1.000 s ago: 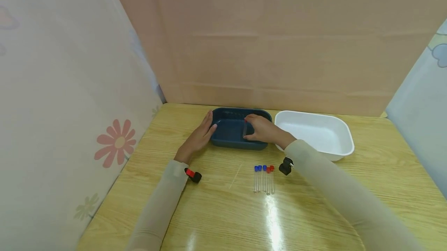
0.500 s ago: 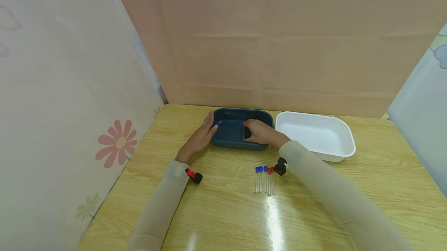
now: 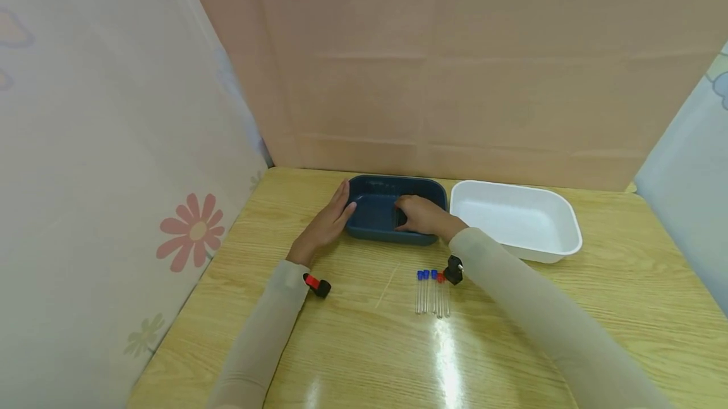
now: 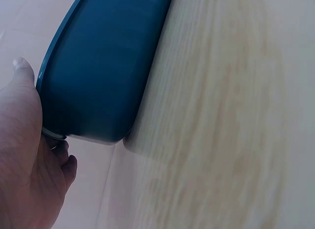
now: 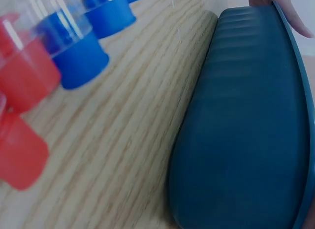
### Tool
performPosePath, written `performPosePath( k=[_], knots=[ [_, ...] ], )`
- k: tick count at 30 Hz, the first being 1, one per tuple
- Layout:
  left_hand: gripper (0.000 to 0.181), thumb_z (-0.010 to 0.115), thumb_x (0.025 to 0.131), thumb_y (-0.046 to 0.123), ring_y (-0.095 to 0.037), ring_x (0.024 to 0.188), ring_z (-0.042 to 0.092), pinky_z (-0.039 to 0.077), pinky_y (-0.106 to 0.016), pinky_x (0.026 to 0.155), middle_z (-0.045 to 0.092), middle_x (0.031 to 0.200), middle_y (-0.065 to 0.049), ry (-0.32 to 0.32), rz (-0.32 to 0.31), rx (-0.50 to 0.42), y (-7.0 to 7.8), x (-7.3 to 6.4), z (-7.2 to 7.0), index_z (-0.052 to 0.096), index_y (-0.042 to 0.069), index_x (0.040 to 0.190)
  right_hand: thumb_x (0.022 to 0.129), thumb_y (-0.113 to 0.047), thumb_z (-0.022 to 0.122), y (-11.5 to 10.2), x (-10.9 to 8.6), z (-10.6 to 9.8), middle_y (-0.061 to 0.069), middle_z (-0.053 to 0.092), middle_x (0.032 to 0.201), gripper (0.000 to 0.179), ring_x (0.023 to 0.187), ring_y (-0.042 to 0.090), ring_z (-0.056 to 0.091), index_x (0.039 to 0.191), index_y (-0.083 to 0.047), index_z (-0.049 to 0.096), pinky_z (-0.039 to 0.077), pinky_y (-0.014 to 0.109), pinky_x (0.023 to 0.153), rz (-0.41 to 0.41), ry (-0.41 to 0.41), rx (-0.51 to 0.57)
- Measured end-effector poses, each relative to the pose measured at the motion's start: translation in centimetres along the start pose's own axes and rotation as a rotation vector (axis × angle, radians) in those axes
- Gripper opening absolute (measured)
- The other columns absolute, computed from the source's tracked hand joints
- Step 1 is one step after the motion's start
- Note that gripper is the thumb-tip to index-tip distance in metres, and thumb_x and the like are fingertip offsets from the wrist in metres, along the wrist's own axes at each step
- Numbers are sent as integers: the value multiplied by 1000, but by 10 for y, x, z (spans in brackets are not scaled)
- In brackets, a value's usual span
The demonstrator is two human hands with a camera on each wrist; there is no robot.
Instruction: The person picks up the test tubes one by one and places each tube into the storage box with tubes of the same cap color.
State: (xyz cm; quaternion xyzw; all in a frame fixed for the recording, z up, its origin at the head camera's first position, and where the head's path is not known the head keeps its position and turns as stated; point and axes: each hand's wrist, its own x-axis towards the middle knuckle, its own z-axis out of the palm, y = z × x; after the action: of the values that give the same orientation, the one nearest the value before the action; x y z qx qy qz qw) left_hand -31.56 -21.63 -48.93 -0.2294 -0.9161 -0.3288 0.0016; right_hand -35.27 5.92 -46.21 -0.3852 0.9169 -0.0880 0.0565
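Note:
In the head view a dark blue basin stands at the back of the table. My left hand holds its left end, thumb over the rim; the left wrist view shows fingertips curled beyond the end wall. My right hand reaches down inside the basin's right half. Its thumb and fingers span a thin test tube, mostly hidden by the hand. Several clear test tubes lie side by side in front, with blue caps and red caps. These caps loom close in the right wrist view.
A white basin stands right of the dark one, under my right forearm. Behind the table hangs a tan cloth, and a flowered cloth is at the left. Black wrist devices hang by each sleeve.
My right hand has moved slightly down into the dark basin, and the tube's red cap no longer shows there. My left hand has stayed at the basin's end.

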Motion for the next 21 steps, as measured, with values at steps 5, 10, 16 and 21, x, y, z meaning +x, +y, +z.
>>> performPosePath(
  k=[5,10,16,21],
  knots=[
    [76,20,109,57,-14,155,-5,8,-42,125,-15,168,5,-1,-7,-2,0,0,0,-6,10,163,88,-33,82,-1,1,0,20,64,130,55,117,34,63,125,3,67,51,47,98,5,3,22],
    [76,20,109,57,-14,155,-5,8,-42,125,-15,168,5,-1,-12,2,-1,0,-1,-6,10,163,88,-32,81,-1,1,-2,20,65,130,56,117,34,63,128,4,66,52,46,98,-31,22,49],
    [74,21,110,53,-15,155,-5,8,-43,125,-14,169,4,0,-8,0,-1,-1,-2,-5,8,163,88,-34,81,-6,-4,-8,19,65,131,54,118,35,63,125,2,68,51,48,99,-29,68,75],
    [74,21,110,52,-16,155,-5,9,-44,125,-14,169,3,5,-3,-11,0,0,-1,-5,7,163,89,-37,80,-8,-18,-16,18,62,136,53,124,36,59,126,-1,69,48,51,103,3,94,89]
  ],
)
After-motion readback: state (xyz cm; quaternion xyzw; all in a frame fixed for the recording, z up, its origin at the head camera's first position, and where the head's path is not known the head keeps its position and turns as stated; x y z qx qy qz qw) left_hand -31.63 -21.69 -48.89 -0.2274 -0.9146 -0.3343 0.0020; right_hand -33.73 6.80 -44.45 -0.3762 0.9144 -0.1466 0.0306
